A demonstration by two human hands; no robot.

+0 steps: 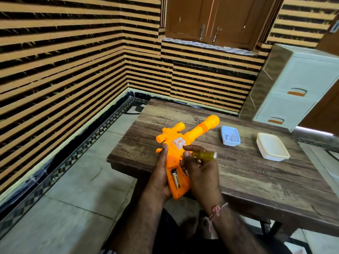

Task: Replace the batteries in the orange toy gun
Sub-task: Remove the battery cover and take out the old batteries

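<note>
The orange toy gun (185, 142) is held over the near left corner of the wooden table, its barrel pointing away to the right. My left hand (159, 173) grips its handle from the left. The battery compartment in the handle lies uncovered, with a black and gold battery (175, 178) inside. My right hand (200, 169) holds a screwdriver with a yellow translucent handle (204, 155) and what looks like another battery (199, 162) beneath it, its fingers resting against the gun's body.
A small blue tray (236, 142) with small items inside sits on the wooden table (256, 180). A white lidded container (272, 149) lies to its right. A white drawer unit (293, 85) stands behind the table. Tiled floor lies to the left.
</note>
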